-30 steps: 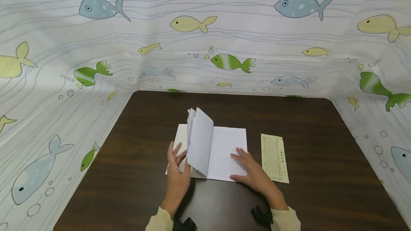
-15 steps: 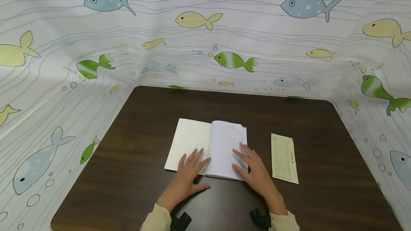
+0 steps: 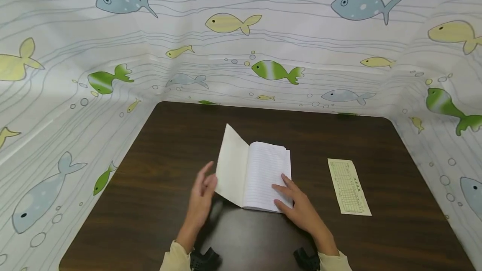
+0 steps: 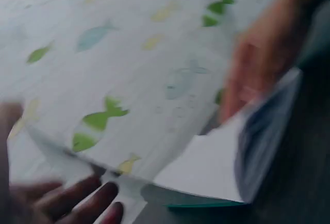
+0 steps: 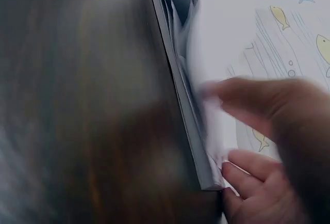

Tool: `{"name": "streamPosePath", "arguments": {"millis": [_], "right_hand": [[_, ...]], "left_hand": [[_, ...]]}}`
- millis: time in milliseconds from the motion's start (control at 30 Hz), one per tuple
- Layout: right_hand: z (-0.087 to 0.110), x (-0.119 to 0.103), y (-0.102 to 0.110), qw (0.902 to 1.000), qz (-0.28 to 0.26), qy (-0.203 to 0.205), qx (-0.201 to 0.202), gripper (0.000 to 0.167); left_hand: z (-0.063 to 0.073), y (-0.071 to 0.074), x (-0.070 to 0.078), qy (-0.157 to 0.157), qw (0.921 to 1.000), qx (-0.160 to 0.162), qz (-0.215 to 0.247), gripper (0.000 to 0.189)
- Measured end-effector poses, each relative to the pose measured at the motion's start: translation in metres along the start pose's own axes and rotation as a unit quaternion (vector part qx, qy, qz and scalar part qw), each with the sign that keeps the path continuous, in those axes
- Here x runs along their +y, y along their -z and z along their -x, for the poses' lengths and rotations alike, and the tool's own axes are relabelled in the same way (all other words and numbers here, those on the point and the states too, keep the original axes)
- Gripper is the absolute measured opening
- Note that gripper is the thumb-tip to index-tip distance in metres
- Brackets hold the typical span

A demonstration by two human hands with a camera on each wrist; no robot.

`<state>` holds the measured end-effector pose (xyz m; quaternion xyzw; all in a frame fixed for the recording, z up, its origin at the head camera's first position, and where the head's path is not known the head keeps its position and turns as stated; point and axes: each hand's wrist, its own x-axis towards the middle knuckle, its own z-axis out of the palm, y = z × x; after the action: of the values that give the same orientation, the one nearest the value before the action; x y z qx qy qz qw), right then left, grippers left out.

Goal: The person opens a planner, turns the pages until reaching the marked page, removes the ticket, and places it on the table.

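Note:
A notebook with lined pages lies on the table in the head view. Its blank cream cover stands tilted up at the left. My left hand is at that cover's lower left edge, fingers loosely extended; the left wrist view shows the fingers beside the cover, blurred. With fingers spread, my right hand rests on the right edge of the pages. In the right wrist view the notebook's page stack shows edge-on, with bulging pages, and the right hand touches it.
A pale yellow-green printed slip lies on the dark wooden table, to the right of the notebook. A white fish-patterned sheet stands round the back and sides of the table.
The standing pages have come down onto the right side, and the left hand has moved to the left cover, which is now raised. The slip has shifted right; the right hand stays on the notebook.

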<state>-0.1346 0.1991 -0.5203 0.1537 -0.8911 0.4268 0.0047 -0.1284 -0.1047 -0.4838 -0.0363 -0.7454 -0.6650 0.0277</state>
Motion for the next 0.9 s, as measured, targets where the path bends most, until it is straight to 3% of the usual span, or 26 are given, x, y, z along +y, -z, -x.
{"name": "streamPosePath", "arguments": {"millis": [33, 67, 100, 167, 233, 300, 367, 400, 467, 633, 800, 900], "right_hand": [[0.0, -0.001, 0.0, 0.9998, -0.014, -0.007, 0.013, 0.047], [0.0, -0.002, 0.001, 0.9989, -0.033, -0.015, 0.03, 0.048], [0.0, -0.003, 0.002, 0.997, -0.057, -0.022, 0.048, 0.049], [-0.001, -0.005, 0.004, 0.9898, -0.114, -0.032, 0.079, 0.05], [-0.001, -0.006, 0.006, 0.981, -0.162, -0.04, 0.099, 0.052], [-0.001, -0.006, 0.005, 0.9788, -0.172, -0.045, 0.101, 0.052], [0.0, -0.005, 0.002, 0.9844, -0.144, -0.049, 0.089, 0.054], [0.001, -0.005, 0.001, 0.9893, -0.111, -0.049, 0.082, 0.054], [0.001, -0.004, -0.005, 0.9958, -0.046, -0.044, 0.066, 0.056], [-0.001, -0.002, -0.013, 0.9975, 0.053, -0.03, 0.035, 0.071], [-0.009, -0.004, -0.015, 0.99, 0.138, -0.023, -0.017, 0.092], [-0.014, -0.005, -0.015, 0.9828, 0.181, -0.014, -0.035, 0.093]], "left_hand": [[-0.001, -0.009, 0.0, -0.032, 0.9979, -0.045, -0.033, 0.057], [-0.002, -0.018, -0.001, -0.065, 0.9908, -0.092, -0.074, 0.06], [-0.004, -0.026, -0.003, -0.094, 0.9788, -0.138, -0.119, 0.064], [-0.006, -0.042, -0.009, -0.135, 0.9447, -0.206, -0.217, 0.071], [-0.009, -0.052, -0.017, -0.165, 0.9068, -0.234, -0.309, 0.076], [-0.01, -0.059, -0.025, -0.189, 0.8733, -0.239, -0.38, 0.073], [-0.01, -0.062, -0.032, -0.206, 0.85, -0.236, -0.424, 0.069], [-0.01, -0.063, -0.034, -0.213, 0.8435, -0.235, -0.434, 0.068], [-0.01, -0.063, -0.039, -0.223, 0.8361, -0.233, -0.444, 0.068], [-0.011, -0.063, -0.042, -0.237, 0.8382, -0.22, -0.439, 0.072], [-0.014, -0.062, -0.044, -0.243, 0.831, -0.197, -0.46, 0.072], [-0.018, -0.061, -0.046, -0.245, 0.8247, -0.192, -0.472, 0.072]]}}
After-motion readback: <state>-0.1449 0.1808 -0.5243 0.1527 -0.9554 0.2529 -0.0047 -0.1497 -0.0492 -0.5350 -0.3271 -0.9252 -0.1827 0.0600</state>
